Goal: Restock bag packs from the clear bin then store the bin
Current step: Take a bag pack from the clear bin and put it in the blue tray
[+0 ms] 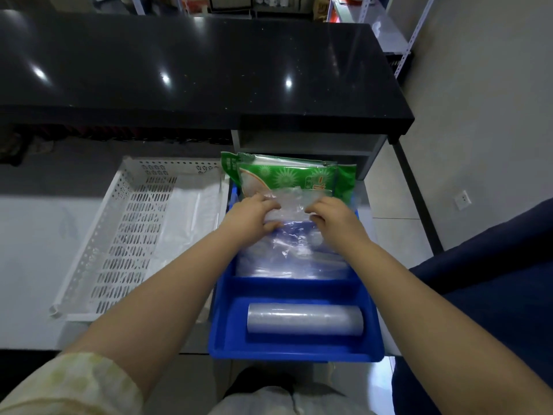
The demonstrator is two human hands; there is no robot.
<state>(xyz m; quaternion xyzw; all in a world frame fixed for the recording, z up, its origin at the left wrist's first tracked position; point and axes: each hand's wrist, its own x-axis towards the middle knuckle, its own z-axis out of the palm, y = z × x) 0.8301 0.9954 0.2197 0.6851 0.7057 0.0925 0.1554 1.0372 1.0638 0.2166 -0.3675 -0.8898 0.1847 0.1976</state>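
A blue divided tray (227, 324) lies in front of me. Its far compartment holds a stack of clear bag packs (294, 259), and green printed bag packs (287, 178) stand upright at its far end. My left hand (250, 215) and my right hand (332, 214) both grip the top clear pack by its crumpled far edge, just in front of the green packs. The near compartment holds a roll of clear plastic (305, 320). A white perforated bin (125, 235) lies to the left of the tray, with a clear plastic sheet (191, 217) along its right side.
A glossy black counter (191, 67) overhangs the far side, with a grey shelf unit (308, 145) under its right end. A dark blue seat (493, 289) is close on the right. Metal shelving (398, 31) stands at the back right.
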